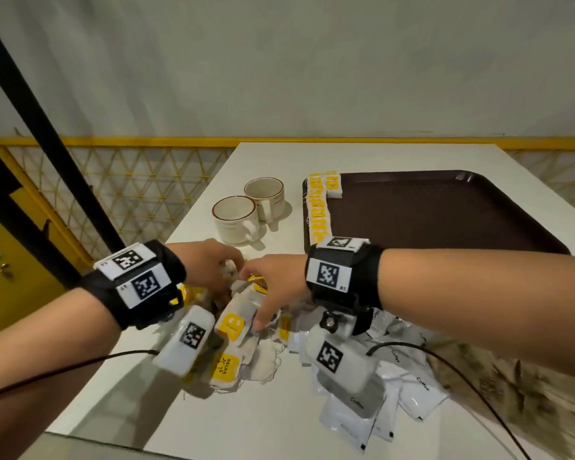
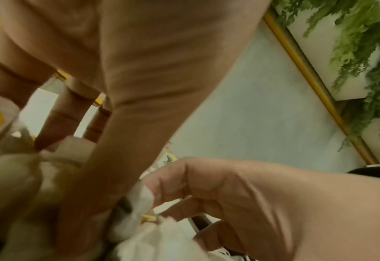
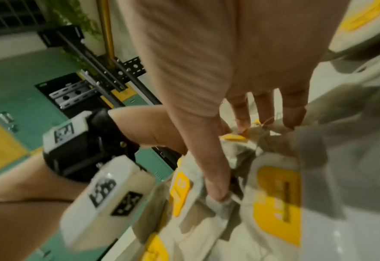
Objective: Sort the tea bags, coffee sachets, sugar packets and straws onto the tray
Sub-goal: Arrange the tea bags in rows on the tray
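A heap of tea bags (image 1: 233, 330) with yellow tags lies at the table's near left. Both hands are in it. My left hand (image 1: 226, 270) reaches in from the left, its thumb and bent fingers (image 2: 50, 127) closing on a tea bag (image 2: 61, 151). My right hand (image 1: 263, 297) comes from the right, its thumb (image 3: 215, 190) and fingertips (image 3: 267, 120) gripping a bunch of tea bags (image 3: 276, 199). The brown tray (image 1: 445, 214) lies at the back right. A row of tea bags (image 1: 317, 214) lines its left edge. White coffee sachets (image 1: 412, 390) are piled at the near right.
Two cream cups (image 1: 236, 217) (image 1: 266, 194) stand left of the tray, just behind my hands. A blurred brown patterned patch (image 1: 512, 393) lies at the front right. A yellow railing (image 1: 146, 141) runs behind the table. Camera cables trail from both wrists.
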### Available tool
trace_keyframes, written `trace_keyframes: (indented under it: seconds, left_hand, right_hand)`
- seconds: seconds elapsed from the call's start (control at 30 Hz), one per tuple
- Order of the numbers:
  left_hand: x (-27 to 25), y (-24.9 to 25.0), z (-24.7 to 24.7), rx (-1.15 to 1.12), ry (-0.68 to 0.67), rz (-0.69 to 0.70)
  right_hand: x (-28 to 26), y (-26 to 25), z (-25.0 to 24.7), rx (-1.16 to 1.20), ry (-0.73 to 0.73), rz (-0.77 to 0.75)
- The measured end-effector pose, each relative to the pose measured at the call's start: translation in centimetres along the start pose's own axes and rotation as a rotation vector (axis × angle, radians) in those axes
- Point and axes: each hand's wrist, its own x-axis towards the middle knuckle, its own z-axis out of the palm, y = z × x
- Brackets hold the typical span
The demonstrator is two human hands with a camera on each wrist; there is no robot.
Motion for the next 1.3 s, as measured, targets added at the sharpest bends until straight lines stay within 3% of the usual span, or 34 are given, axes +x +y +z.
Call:
trace_keyframes:
  seconds: [0.17,0.4,0.5,0.6,0.8,0.97,1.03,1.13,1.3]
  left_hand:
    - [0.5,-0.4,-0.6,-0.207,0.087,0.027]
    - [0.2,-1.5,-0.9,-0.472,0.204,0.029]
    - [-0.1,-1.7,-1.3,-0.614,0.254,0.03]
    - [-0.3,-1.7,-1.8,-0.743,0.271,0.016]
    - [-0.6,-1.0,-1.4,-0.757,0.228,0.032]
    - [-0.8,-0.3,-1.5,-0.862,0.291,0.07]
    - [-0.9,0.1,-1.5,-0.979,0.326,0.094]
    - [-0.8,1.6,-1.3,-1.221,0.406,0.151]
    - [0.3,6.6,-0.2,-1.529,0.448,0.209]
  right_hand:
    - [1.5,-0.2,0.4,-0.285,0.166,-0.047]
    - [1.6,1.4,-0.6,-0.184,0.266,-0.03]
    - [1.4,1.5,-0.8,-0.155,0.189,-0.076]
    - [1.7,1.1,-0.3,-0.326,0.057,-0.12]
    - [3.0,0.2,-0.1,-0.453,0.117,-0.103]
    - [2.1,1.0,-1.2,-0.415,0.142,-0.088]
    - [1.0,1.8,-2.2,-0.282,0.19,-0.067]
    - [-1.3,3.6,-3.7,0.117,0.283,0.009]
    - [-5.0,6.2,-3.8,1.282,0.405,-0.003]
